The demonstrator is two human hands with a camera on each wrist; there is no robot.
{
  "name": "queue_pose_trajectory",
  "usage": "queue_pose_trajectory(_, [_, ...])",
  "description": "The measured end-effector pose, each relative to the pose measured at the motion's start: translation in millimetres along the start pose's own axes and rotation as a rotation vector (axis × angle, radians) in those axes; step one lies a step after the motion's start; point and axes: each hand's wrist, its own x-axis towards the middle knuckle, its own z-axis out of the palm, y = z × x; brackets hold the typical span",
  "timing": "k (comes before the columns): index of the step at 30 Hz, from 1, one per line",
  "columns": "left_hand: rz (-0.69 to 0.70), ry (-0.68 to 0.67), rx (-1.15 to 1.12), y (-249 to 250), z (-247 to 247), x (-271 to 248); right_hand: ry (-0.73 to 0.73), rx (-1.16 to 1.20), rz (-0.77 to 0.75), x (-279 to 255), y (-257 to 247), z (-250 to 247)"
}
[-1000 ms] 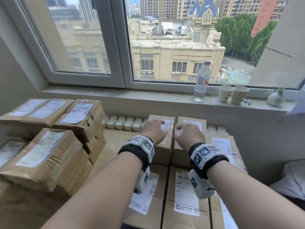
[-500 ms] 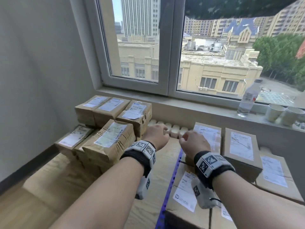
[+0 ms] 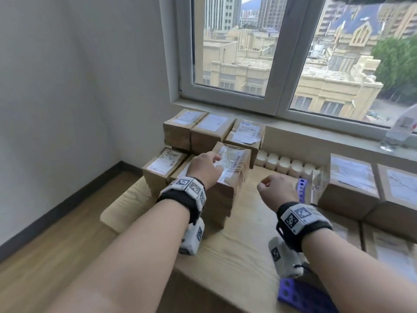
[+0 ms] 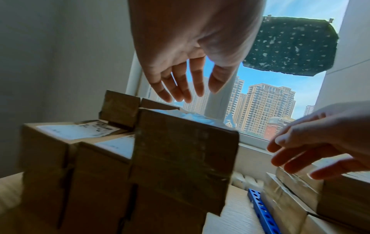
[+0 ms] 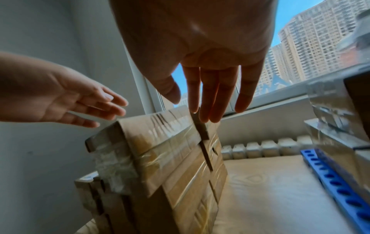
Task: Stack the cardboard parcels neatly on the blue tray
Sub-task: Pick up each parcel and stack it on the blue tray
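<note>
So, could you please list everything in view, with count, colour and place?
loose parcels: at least six, brown cardboard, white labels, piled on the left by the wall
stacked parcels: several, brown, on the right
blue tray: one, under the right parcels
wooden top: one, pale, beneath everything
radiator: one, cream, below the sill
bottle: one, clear, on the sill, blurred
window: one, white frame
left hand: open, over the nearest loose parcel
right hand: open, holding nothing
</note>
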Motion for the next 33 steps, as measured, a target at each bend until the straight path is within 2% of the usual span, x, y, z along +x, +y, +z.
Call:
queue_pose_trajectory(5, [-0.051,0.046,-0.061,-35,-11,8,0.024,0.134,0.068,2,-20,20])
queue_pose_trajectory(12, [-0.095,0.029,-0.111,-46,-9,40,0.000,0.313,0.103,28,-38,35])
queue_pose_trajectory(16, [-0.159,-0.089,-0.091,-46,-7,64,-0.080,0.473,0.196,48,-35,47])
queue_pose_trajectory(22, [-0.186,-0.380,-0.151,-42,2,95,-0.191,0.615,0.250,68,-33,53])
queue_pose_trajectory(27, [-0.193,-0.477,-0.216,-49,6,106,-0.240,0.677,0.238,68,-39,58])
queue_pose_trajectory(33, [-0.152,-0.507,-0.329,-54,-1,104,-0.143,0.769,0.289,58,-44,64])
